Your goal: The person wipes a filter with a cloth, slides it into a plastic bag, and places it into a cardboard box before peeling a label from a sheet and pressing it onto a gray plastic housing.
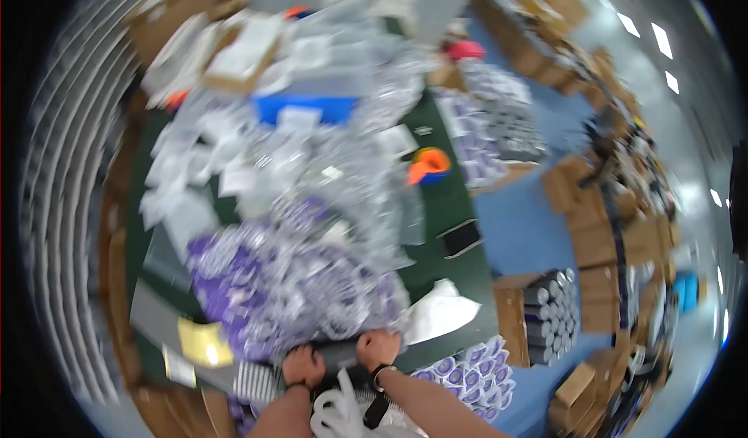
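Note:
At the near edge of the table, a dark grey cylinder (340, 354) lies crosswise between my hands. My left hand (302, 366) curls its fingers around the left end. Closed on the other end is my right hand (379, 349), with a dark band at its wrist. Just beyond them rises a heap of purple and white parts in clear plastic bags (312, 290). Below the cylinder, close to my body, is a looped white strip (336, 411). A crumpled white sheet (442, 312) lies right of my right hand. Motion blurs the finer details.
On the dark green table (460, 282) are a phone (460, 239), an orange and blue tape roll (430, 165), a yellow paper (205, 342) and a blue bin (273, 109) among plastic bags. Right of it, boxes of grey cylinders (552, 321) and purple-white items (471, 376) stand on the floor.

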### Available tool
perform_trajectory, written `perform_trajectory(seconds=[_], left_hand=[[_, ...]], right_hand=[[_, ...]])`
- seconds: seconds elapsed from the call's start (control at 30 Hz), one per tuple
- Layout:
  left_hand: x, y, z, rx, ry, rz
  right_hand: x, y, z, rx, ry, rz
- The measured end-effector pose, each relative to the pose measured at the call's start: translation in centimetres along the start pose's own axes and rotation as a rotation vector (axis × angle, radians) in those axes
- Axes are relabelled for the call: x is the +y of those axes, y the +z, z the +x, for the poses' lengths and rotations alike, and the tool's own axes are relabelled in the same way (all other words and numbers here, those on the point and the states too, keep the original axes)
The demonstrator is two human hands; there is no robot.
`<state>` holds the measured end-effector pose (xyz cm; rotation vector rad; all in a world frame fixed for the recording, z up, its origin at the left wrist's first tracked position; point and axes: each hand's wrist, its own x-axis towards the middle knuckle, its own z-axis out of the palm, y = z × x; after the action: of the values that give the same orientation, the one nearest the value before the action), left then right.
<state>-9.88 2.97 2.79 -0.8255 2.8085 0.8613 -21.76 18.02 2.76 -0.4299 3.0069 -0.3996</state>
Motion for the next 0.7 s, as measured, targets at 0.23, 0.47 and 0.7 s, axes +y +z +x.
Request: perform_trajectory(seconds=[0.23,0.47,0.7], left_hand=[[-0.5,1.8,-1.4,0.139,0.006,-0.027],[-0.5,1.7,-1.7,0.182,0.017,-0.060],[-0.5,1.3,-1.5,0.156,0.008,-0.106]], right_hand=[[1.0,0.6,-0.7,-0.038,-0.135,-0.025],[0.6,0.4,-0.8,-0.035,-0.136,-0.080],[0.9,0.9,-0.9,0.021,-0.135,-0.063]])
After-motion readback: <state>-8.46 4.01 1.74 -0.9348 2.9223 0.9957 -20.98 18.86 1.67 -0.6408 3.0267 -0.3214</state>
